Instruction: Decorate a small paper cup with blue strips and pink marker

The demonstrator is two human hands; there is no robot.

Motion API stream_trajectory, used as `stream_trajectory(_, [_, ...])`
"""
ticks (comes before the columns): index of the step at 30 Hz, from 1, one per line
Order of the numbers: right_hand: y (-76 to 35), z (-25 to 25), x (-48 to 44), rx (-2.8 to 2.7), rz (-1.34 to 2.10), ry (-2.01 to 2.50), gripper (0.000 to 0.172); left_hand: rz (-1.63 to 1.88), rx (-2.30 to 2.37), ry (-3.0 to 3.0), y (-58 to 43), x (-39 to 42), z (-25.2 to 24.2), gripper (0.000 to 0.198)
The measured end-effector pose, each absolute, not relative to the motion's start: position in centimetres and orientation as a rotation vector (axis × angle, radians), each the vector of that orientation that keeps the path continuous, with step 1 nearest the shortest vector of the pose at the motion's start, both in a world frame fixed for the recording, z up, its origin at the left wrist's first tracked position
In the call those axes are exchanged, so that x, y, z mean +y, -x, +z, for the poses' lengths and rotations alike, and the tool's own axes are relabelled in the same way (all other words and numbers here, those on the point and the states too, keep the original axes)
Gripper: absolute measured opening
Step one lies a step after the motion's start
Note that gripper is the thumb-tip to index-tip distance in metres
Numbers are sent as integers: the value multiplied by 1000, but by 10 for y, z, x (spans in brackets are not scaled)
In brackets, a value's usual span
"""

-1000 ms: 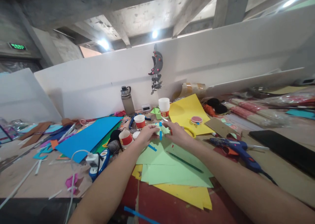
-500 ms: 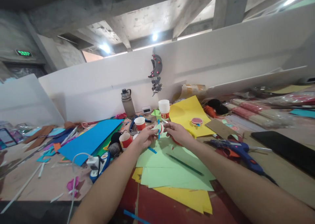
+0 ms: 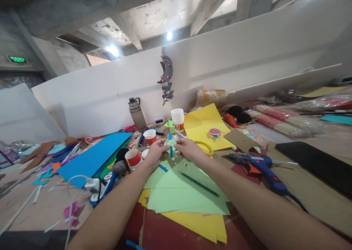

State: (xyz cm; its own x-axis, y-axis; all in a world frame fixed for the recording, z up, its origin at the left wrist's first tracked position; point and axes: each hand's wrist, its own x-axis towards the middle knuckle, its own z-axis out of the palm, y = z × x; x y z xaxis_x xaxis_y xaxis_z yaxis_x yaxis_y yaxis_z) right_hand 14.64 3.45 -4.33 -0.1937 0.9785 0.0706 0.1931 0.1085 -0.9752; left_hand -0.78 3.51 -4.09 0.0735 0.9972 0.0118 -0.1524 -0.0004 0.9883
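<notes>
Crowded table, left hand and right hand pinching green piece, apparently by edges

The left forearm and right forearm were bare along their visible length, smooth and tapering in outline. The left hand and right hand, 2 of 2, were likewise bare; finer detail was too small to assess.

Bottle upright before white panel; crescent ornament hanging; green exit sign.
</notes>
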Motion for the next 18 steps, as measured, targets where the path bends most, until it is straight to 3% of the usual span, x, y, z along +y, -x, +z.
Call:
stream_trajectory(13, [-197, 6, 26, -1570, 403, 1271, 19, 1276, 996, -1124, 14, 44, -43, 34])
stream_trajectory(18, [-198, 7, 26, -1589, 354, 1319, 17, 1307, 998, -1122, 11, 44, -45, 36])
